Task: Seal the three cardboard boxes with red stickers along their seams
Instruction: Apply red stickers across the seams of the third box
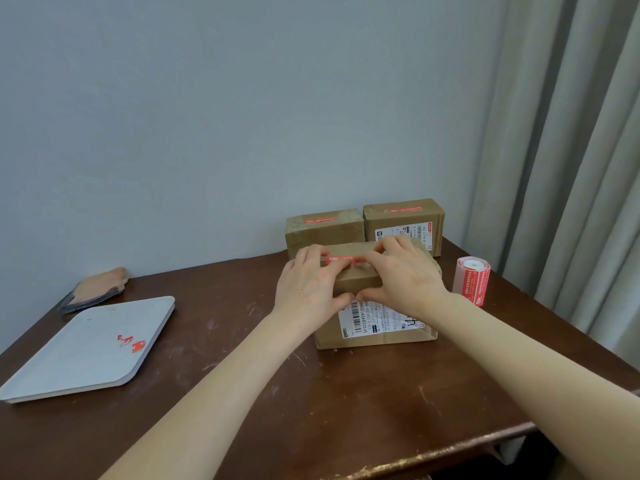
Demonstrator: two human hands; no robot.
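Three brown cardboard boxes stand on the dark wooden table. The near box carries a white shipping label on its front. My left hand and my right hand rest on its top, fingertips pressing a red sticker flat along the seam, thumbs on the front edge. Behind it, the back left box and the back right box each bear a red sticker on top. A roll of red stickers stands upright to the right of the near box.
A grey tray with scraps of red backing lies at the left. A tan and grey cloth item sits behind it by the wall. Curtains hang at the right, past the table's corner.
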